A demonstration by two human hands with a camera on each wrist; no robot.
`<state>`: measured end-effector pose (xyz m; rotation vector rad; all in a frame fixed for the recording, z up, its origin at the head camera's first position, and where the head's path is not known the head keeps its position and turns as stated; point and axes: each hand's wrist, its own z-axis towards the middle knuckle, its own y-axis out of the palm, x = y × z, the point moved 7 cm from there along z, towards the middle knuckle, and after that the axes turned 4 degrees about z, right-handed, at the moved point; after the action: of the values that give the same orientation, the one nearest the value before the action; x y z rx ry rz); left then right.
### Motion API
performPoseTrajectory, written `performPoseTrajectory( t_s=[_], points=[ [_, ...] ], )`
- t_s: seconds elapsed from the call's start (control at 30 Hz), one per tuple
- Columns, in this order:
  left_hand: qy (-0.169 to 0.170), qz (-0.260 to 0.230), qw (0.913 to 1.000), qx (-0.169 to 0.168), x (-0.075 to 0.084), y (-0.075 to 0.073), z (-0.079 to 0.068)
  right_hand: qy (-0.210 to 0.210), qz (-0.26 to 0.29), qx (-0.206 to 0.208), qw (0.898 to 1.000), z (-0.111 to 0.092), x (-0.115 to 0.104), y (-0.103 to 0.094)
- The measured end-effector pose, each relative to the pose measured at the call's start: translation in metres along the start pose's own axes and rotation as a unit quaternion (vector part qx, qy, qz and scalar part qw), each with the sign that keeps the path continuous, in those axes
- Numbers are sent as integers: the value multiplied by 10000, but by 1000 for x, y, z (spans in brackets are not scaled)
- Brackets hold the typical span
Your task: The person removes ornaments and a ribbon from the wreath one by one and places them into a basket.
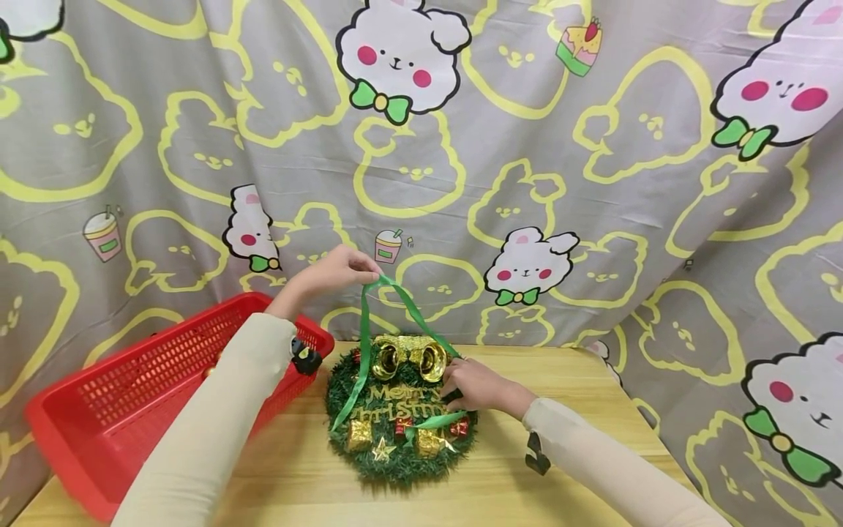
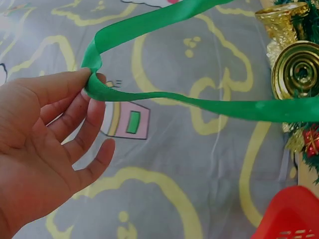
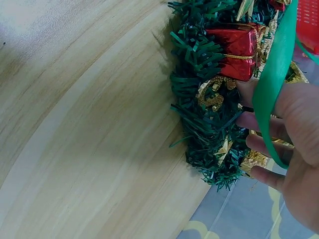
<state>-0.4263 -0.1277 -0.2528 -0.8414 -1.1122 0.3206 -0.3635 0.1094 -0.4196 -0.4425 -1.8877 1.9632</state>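
My left hand (image 1: pixel 339 269) is raised above the wreath's back edge. Its thumb and index finger pinch a green ribbon (image 2: pixel 149 25), while the other fingers are loosely bent. From that pinch two lengths of ribbon slope down to a green tinsel Christmas wreath (image 1: pixel 402 472). Gold bells (image 1: pixel 432 362), gold lettering, small wrapped boxes and stars decorate it. My right hand (image 1: pixel 481 388) is at the wreath's right side, its fingers (image 3: pixel 259 122) relaxed and extended among the decorations. Across those fingers runs a stretch of the ribbon, partly hidden behind the hand.
A red plastic basket (image 1: pixel 72 410) stands left of the wreath, partly covered by my left sleeve (image 1: pixel 211 417). Wreath and basket are on a wooden table (image 1: pixel 560 483). Behind the table hangs a grey curtain (image 1: pixel 421 190) printed with cartoon figures.
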Motion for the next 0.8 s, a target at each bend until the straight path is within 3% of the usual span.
performPoseTrajectory(
  t_s=[0.47,0.8],
  points=[
    [232,320,9968,698,20,-39,-17,-194,-43,47,9998,-1,-5,-3],
    [240,-28,9922,1223,32,-63,-26,-221,-110,25,9997,1,-4,-1]
  ],
)
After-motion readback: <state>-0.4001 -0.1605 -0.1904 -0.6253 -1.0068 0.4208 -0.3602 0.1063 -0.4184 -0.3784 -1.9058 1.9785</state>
